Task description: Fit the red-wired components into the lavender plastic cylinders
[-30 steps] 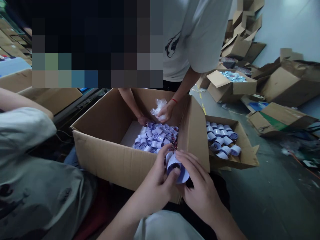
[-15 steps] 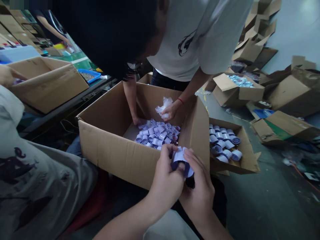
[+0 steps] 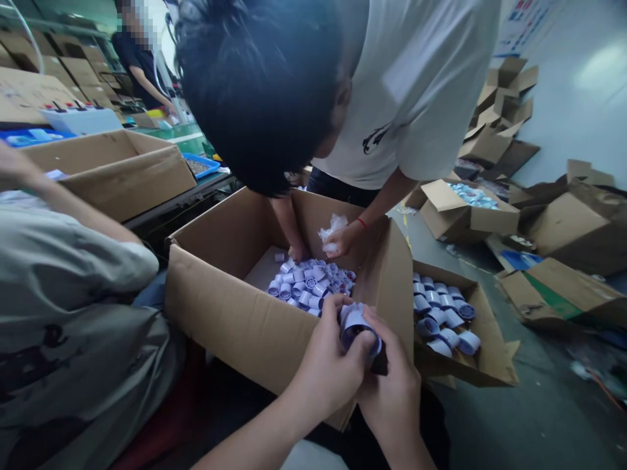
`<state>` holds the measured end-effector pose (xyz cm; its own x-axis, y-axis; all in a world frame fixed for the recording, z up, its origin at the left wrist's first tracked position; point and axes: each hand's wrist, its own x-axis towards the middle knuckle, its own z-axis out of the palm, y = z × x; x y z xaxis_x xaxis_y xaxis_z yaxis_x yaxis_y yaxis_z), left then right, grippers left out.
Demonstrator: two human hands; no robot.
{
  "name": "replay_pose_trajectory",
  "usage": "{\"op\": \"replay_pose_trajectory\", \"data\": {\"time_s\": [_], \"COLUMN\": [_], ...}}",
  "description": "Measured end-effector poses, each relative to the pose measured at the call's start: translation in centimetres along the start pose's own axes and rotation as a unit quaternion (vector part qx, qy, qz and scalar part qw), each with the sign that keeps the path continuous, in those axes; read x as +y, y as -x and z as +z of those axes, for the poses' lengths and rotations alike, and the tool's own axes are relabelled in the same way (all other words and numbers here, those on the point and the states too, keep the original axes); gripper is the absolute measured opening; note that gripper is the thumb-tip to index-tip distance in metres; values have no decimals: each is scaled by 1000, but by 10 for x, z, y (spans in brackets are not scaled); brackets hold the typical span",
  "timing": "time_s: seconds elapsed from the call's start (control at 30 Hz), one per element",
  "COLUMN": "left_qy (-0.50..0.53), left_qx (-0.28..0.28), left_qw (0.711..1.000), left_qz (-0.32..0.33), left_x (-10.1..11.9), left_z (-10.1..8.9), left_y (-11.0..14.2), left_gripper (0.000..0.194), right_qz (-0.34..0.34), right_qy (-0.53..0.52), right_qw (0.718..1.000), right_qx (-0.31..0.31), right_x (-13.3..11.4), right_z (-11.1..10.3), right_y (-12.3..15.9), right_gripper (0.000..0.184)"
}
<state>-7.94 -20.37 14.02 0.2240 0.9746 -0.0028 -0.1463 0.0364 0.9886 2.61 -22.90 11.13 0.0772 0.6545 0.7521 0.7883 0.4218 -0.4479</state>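
Note:
My left hand and my right hand are both closed round one pale blue-and-white paper sleeve, held over the near right corner of a large cardboard box. Inside that box lies a heap of similar rolled sleeves. A person in a white T-shirt bends over the far side of the box, one hand holding crumpled clear plastic, the other down among the sleeves.
A smaller open carton to the right holds rows of the same sleeves. Another person's grey sleeve fills the left. More cartons and flattened cardboard litter the floor at right. A bench with a box stands behind left.
The view has tilted up and the box sits lower in frame. My hands have closed tighter round the sleeve. The person opposite has leaned further in over the box.

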Motion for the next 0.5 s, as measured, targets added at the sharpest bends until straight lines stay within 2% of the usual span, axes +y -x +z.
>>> {"op": "replay_pose_trajectory", "data": {"time_s": [0.13, 0.3, 0.5], "left_qy": [-71, -192, -207], "left_qx": [-8, -31, -25], "left_qw": [997, 981, 978], "left_qz": [14, 19, 19], "left_x": [3, 9, 13], "left_z": [-9, -11, -5], "left_y": [-2, 0, 0], "left_gripper": [32, 29, 25], "right_qz": [-33, -82, -75], "right_qy": [-12, 2, 6], "right_qw": [999, 996, 997], "right_qx": [-13, -35, -17], "right_x": [2, 3, 1], "right_z": [-1, -7, -8], "right_y": [0, -2, -1], "right_gripper": [35, 37, 38]}}
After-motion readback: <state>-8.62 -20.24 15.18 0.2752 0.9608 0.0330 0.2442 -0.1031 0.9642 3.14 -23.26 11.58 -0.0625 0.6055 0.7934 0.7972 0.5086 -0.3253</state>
